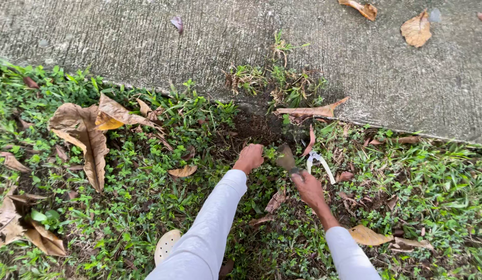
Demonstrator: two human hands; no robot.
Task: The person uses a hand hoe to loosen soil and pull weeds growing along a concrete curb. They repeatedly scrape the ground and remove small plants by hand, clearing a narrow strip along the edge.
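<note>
Two hands at a bare soil patch [256, 127] by the concrete edge.
Right hand [309, 189] grips a hand trowel [285, 157], blade pointing up-left toward the clenched left hand [250, 157] on the weeds (pruning shears [319, 163] lie just right).

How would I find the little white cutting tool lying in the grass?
Start at the grey concrete path and follow its edge to the patch of bare dark soil. Just right of that, beside the right hand holding a trowel, lie the pruning shears. Their white handles stand out among the brown leaves and green weeds.
</note>
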